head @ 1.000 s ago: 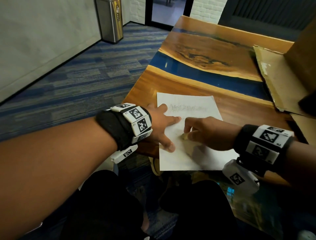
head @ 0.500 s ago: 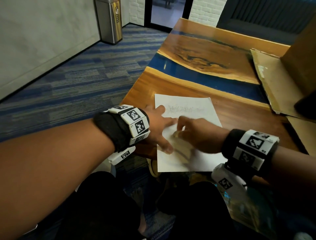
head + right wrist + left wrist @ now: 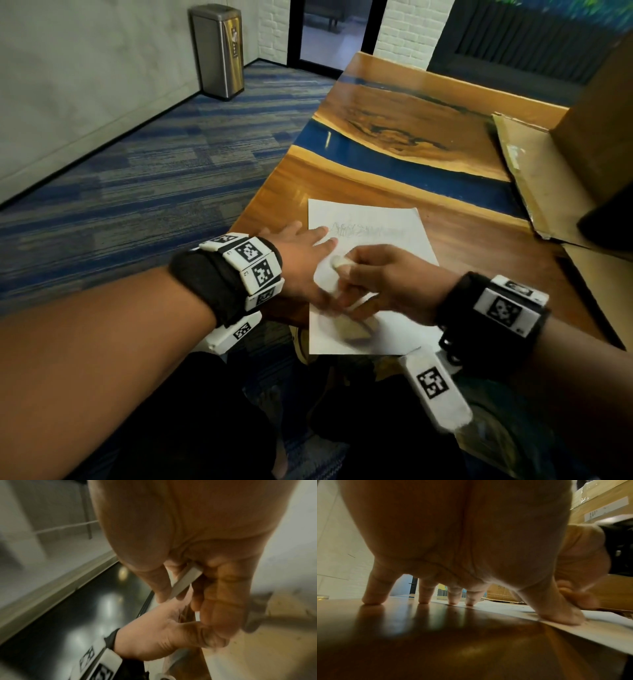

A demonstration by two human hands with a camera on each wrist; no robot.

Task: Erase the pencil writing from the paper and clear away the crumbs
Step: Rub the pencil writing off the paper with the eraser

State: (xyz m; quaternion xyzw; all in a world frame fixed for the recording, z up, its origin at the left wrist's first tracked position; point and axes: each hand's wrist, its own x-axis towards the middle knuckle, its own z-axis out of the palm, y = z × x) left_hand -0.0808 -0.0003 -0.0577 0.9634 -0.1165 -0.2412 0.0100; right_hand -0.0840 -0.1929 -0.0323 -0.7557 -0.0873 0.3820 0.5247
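Observation:
A white sheet of paper (image 3: 383, 222) lies at the near edge of the wooden table (image 3: 404, 109), with a faint line of pencil writing (image 3: 366, 231) near its top. My left hand (image 3: 305, 260) is spread flat, its fingers (image 3: 471, 597) and thumb pressing the paper's left edge (image 3: 599, 631) onto the table. My right hand (image 3: 380, 281) pinches a white eraser (image 3: 337, 262) just below the writing, close to the left hand's fingers. In the right wrist view the eraser (image 3: 184, 580) sits between thumb and curled fingers. A shadow blurs the paper below the hand.
Flattened cardboard (image 3: 534, 178) and a cardboard box (image 3: 603, 113) occupy the table's right side. A blue resin strip (image 3: 411, 164) crosses the table beyond the paper. A metal bin (image 3: 219, 48) stands on the carpet at the far left. My legs are below the table edge.
My right hand has slid left and up the sheet with the eraser, from mid-page to just under the writing. The left hand stays pressed on the paper's left edge.

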